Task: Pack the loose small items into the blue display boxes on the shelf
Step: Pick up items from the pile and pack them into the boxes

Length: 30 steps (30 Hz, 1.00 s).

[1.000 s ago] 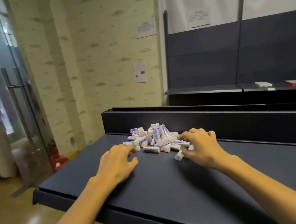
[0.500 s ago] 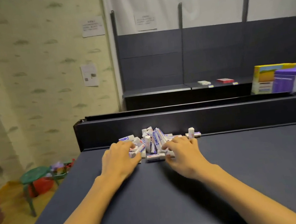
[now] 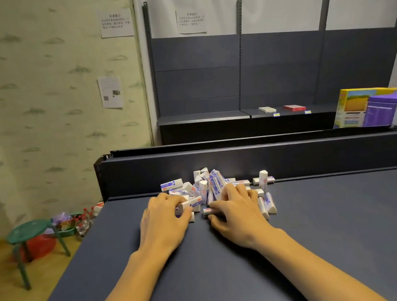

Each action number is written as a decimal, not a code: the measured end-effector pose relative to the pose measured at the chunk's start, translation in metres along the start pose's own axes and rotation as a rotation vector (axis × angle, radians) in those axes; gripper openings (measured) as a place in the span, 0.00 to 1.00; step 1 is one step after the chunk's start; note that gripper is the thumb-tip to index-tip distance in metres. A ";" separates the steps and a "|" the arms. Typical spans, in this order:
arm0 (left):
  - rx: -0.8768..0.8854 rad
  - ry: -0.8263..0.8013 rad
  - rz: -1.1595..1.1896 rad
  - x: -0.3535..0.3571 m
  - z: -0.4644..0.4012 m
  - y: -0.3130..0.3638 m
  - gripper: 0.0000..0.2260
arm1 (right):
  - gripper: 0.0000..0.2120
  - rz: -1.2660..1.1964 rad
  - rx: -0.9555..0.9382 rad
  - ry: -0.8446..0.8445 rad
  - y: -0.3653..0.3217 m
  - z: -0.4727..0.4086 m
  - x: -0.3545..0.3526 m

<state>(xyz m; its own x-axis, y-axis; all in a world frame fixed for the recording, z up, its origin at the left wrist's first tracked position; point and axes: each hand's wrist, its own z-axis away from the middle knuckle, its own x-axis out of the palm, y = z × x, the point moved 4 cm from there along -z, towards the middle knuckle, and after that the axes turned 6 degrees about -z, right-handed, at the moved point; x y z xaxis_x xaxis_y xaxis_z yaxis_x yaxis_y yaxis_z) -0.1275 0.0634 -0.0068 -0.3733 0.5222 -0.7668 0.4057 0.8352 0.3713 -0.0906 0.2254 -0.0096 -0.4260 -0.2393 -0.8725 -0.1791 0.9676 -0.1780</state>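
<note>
The erasers are white with blue-and-white sleeves (a small red mark on some). The shelf is dark slate blue, its back rail near black. The wall is pale green with darker grey-green dashes. The stool is green, the basin under it red. The box is yellow, the tub purple and white.

1. Dark grey shelf surface, raised back panel along the far edge.
2. Pile of small white erasers in blue-printed sleeves at the back, touching the panel.
3. Stragglers: one upright eraser right of the pile, a few near the front edge of the heap.
4. Both hands rest on the surface at the pile.
</note>
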 end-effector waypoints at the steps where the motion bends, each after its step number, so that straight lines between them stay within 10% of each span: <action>1: -0.002 0.002 -0.003 -0.001 0.000 0.000 0.10 | 0.14 0.005 0.002 -0.008 0.000 0.000 0.001; 19: -0.060 0.082 0.049 -0.015 0.005 -0.004 0.08 | 0.07 -0.353 0.057 -0.011 0.002 0.011 -0.001; 30: -0.119 0.059 0.215 -0.016 0.011 0.000 0.04 | 0.21 -0.426 0.007 0.010 0.004 0.013 -0.002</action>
<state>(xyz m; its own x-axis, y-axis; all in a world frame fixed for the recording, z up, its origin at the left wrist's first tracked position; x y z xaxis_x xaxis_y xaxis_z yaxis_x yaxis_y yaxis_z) -0.1118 0.0532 -0.0001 -0.3387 0.6961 -0.6330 0.3814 0.7166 0.5840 -0.0784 0.2305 -0.0144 -0.3240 -0.6187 -0.7157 -0.3354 0.7825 -0.5246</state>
